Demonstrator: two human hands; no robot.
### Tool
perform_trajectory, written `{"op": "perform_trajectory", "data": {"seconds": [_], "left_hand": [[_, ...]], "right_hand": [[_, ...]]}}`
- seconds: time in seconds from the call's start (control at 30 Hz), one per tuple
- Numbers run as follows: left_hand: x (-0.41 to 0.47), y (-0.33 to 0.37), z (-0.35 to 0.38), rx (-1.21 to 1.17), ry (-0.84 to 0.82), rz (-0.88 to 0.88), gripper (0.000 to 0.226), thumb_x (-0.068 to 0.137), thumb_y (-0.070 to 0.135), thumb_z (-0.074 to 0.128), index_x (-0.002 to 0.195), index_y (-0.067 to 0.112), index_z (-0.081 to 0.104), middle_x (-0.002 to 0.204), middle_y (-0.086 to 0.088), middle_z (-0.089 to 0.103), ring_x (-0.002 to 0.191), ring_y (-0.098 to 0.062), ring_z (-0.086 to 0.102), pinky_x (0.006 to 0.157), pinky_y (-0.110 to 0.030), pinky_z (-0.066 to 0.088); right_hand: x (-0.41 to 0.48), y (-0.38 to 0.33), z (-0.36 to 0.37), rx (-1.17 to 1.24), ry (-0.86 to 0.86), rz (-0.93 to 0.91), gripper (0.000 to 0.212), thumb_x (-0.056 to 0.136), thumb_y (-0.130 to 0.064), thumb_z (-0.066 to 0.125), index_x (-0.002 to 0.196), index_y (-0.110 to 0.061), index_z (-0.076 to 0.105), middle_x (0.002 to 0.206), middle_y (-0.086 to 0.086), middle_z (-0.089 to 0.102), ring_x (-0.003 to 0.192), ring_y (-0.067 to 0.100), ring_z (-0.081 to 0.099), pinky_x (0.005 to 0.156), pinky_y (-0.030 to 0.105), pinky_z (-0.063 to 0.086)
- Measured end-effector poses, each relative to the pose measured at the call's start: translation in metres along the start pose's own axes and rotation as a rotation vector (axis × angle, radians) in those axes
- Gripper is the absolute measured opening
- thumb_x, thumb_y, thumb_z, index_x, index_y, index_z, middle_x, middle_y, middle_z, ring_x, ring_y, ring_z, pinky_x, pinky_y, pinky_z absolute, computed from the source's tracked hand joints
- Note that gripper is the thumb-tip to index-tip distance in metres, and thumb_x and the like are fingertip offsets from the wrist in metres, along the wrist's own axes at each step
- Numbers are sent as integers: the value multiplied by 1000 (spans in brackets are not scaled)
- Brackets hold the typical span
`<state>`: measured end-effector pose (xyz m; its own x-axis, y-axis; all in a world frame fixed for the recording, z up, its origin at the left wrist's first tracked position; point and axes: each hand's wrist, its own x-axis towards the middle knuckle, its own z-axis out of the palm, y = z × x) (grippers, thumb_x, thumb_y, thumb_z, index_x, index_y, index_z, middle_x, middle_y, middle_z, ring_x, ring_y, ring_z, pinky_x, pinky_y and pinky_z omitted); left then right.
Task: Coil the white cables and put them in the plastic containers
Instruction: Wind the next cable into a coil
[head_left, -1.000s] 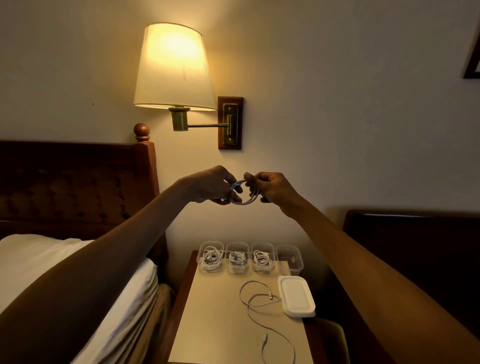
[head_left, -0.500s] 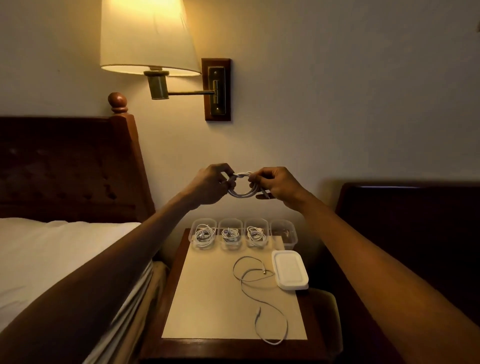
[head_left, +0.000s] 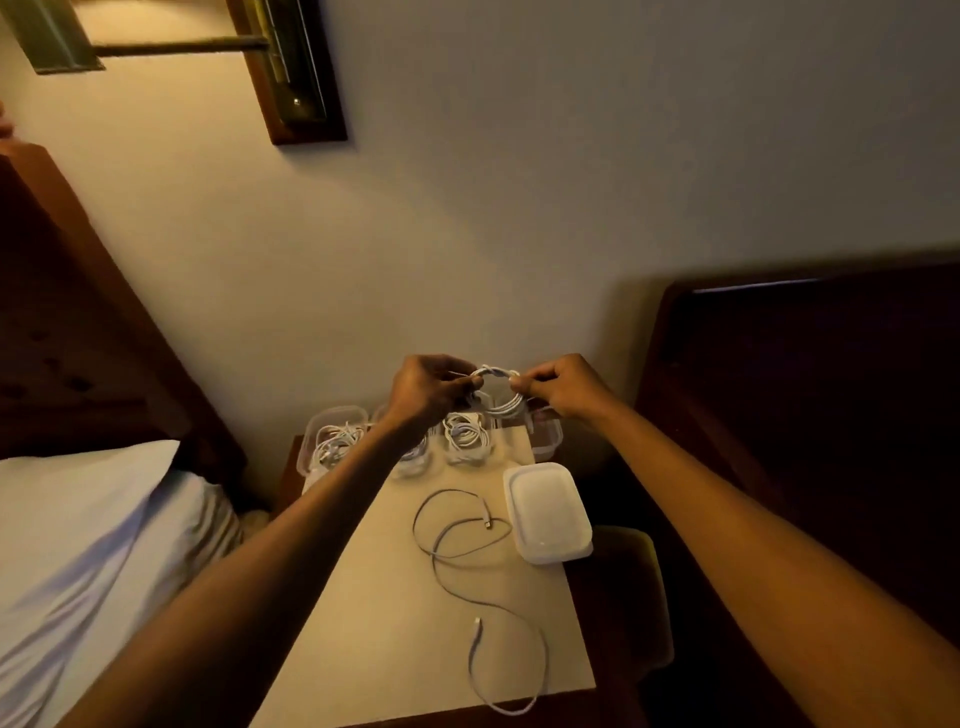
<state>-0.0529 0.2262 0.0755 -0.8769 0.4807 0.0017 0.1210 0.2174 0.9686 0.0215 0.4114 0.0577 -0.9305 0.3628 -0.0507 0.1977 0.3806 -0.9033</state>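
My left hand and my right hand pinch opposite sides of a coiled white cable, held in the air above the back of the nightstand. A row of clear plastic containers stands along the wall edge: the leftmost container and another container each hold a coiled cable, and one between them is partly hidden by my left forearm. The rightmost container sits under my right hand. A loose white cable lies uncoiled across the tabletop.
A stack of white lids lies at the nightstand's right edge. A bed with white sheets and a dark headboard is on the left. A dark wooden board stands on the right. A wall lamp bracket hangs above.
The camera has tilted down, so the lamp has slid out of view and the nightstand fills more of the frame. Both hands have lowered the coiled cable to just above the containers.
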Motion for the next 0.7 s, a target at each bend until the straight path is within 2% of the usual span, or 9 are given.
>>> {"op": "perform_trajectory", "data": {"seconds": [0.13, 0.23, 0.27, 0.37, 0.4, 0.47, 0.57, 0.7], "left_hand": [[55, -34, 34, 117, -16, -82, 19, 81, 9, 77, 99, 1, 75, 81, -15, 74, 71, -25, 71, 70, -37, 62], [91, -61, 56, 287, -42, -70, 12, 81, 11, 78, 93, 8, 77, 77, -9, 74, 66, -22, 70, 66, -38, 61], [103, -70, 62, 353, -56, -43, 12, 81, 11, 78, 93, 9, 78, 78, -7, 75, 68, -24, 71, 65, -37, 60], [134, -94, 79, 534, -80, 19, 15, 81, 9, 77, 96, 10, 78, 88, -2, 75, 73, -17, 69, 56, -13, 51], [142, -100, 84, 588, -96, 33, 15, 82, 8, 76, 96, 11, 78, 89, -2, 75, 74, -13, 68, 57, -12, 50], [154, -112, 92, 705, -128, 74, 13, 82, 11, 74, 94, 14, 79, 87, -2, 76, 74, -12, 68, 62, -22, 53], [165, -126, 103, 848, -120, 126, 12, 87, 18, 70, 95, 18, 79, 88, -2, 76, 74, -13, 65, 59, -24, 48], [170, -138, 115, 1043, -71, 199, 18, 91, 26, 65, 105, 20, 76, 102, -6, 72, 102, -25, 56, 78, -37, 51]], "right_hand": [[42, 51, 2, -18, 66, 102, 30, 88, -28, 70, 96, 1, 73, 90, 16, 73, 79, 22, 70, 61, 26, 59], [73, 83, 1, -159, 122, 130, 32, 86, -34, 73, 87, -2, 75, 82, 15, 73, 79, 28, 71, 72, 38, 60], [81, 93, 1, -199, 135, 140, 32, 84, -36, 74, 85, -4, 75, 82, 13, 73, 79, 27, 70, 75, 38, 59], [100, 116, 3, -314, 161, 159, 29, 81, -43, 76, 83, -14, 75, 84, 3, 73, 80, 21, 67, 73, 31, 52], [104, 122, 3, -341, 167, 163, 28, 80, -45, 75, 82, -17, 74, 83, 0, 71, 79, 20, 65, 70, 29, 49], [110, 132, 6, -393, 179, 161, 27, 81, -46, 74, 79, -19, 72, 80, -2, 68, 78, 20, 64, 67, 27, 46], [115, 146, 11, -486, 193, 120, 27, 83, -45, 73, 77, -18, 70, 80, 2, 66, 80, 23, 63, 63, 26, 42], [116, 160, 19, -462, 242, 79, 27, 82, -39, 75, 97, -18, 67, 109, 5, 53, 99, 23, 55, 75, 30, 45]]}}
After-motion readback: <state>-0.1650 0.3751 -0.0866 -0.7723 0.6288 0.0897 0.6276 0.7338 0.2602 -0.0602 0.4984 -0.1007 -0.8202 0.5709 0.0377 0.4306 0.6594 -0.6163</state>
